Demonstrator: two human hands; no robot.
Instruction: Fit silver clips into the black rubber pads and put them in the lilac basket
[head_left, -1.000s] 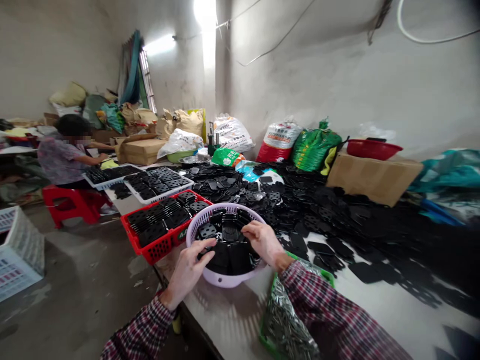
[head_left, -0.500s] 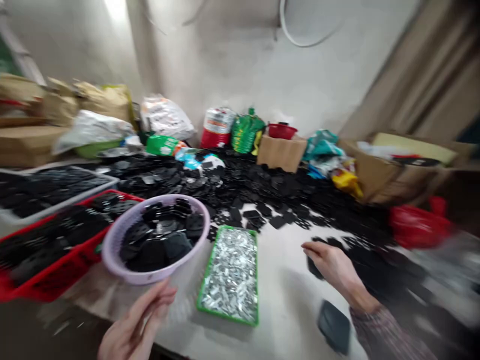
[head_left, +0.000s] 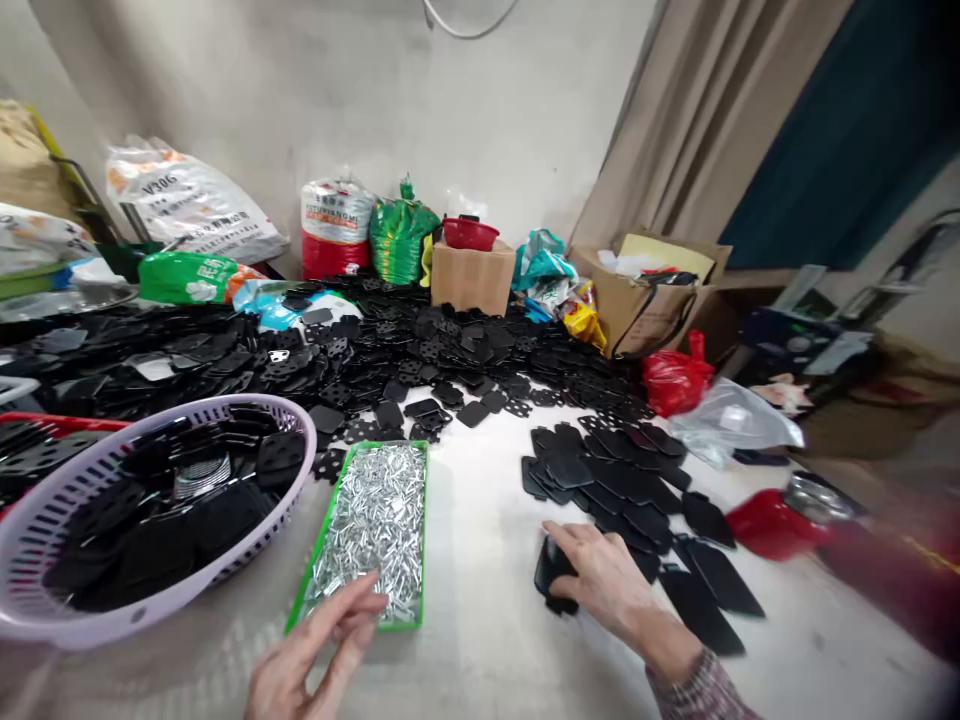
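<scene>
My right hand [head_left: 600, 578] grips a dark, flat black plate [head_left: 553, 570] with rounded corners, low over the white tabletop. Part of that plate is hidden under the fingers. Just beyond and to the right lies a spread of overlapping black plates [head_left: 622, 480]. My left hand [head_left: 322, 645] hovers at the near end of a green tray [head_left: 424, 540], fingers loosely bent and thumb apart, with nothing visible between them. Small silvery metal pins [head_left: 375, 520] fill that tray.
A lilac basket [head_left: 142, 610] of black plates stands left, beside a red crate [head_left: 67, 422]. Heaped black pieces [head_left: 465, 340] cover the table's back, before sacks and a cardboard box [head_left: 472, 278]. At right lie a red bag [head_left: 677, 375] and a clear plastic bag [head_left: 739, 420].
My view has turned right, so the basket and tray sit farther left. The left hand has gone from beside the basket to the tray's near end. The right hand still has a black plate.
</scene>
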